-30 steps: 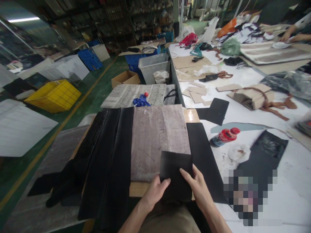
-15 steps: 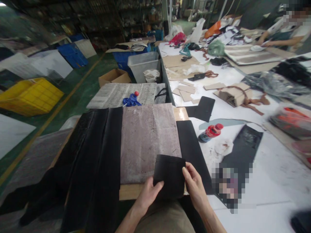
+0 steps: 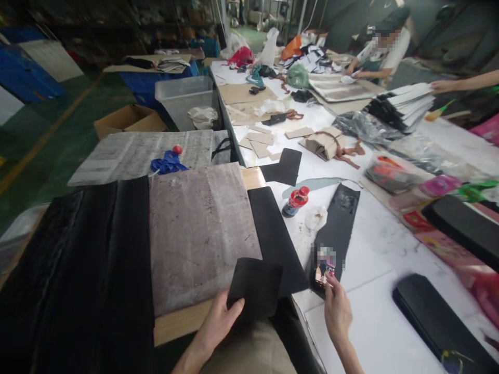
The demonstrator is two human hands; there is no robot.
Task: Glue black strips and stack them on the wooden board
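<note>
My left hand (image 3: 219, 318) is closed on a black rectangular fabric piece (image 3: 255, 288), thumb on top, over my lap at the board's near edge. My right hand (image 3: 338, 310) reaches out to the right with a finger extended, holding nothing. Its fingertips touch the lower end of a small phone-like item with a bright picture (image 3: 324, 267), partly pixelated. That item lies on a long dark strip (image 3: 342, 221) on the white table. In front of me is a worn greyish-brown board (image 3: 198, 228), with black panels (image 3: 128, 249) to its left and another black panel (image 3: 273, 234) to its right.
A red-capped bottle (image 3: 296, 201) stands beside crumpled white tissue (image 3: 316, 218). Cardboard pieces (image 3: 259, 140) and a tied bundle (image 3: 322, 143) lie farther back. A black case (image 3: 440, 317) is at right. One co-worker sits across; another person's hand (image 3: 444, 87) holds pale sheets.
My right hand has let go of the black fabric piece and moved right to the phone-like item. My left hand still holds the piece. The view has turned right.
</note>
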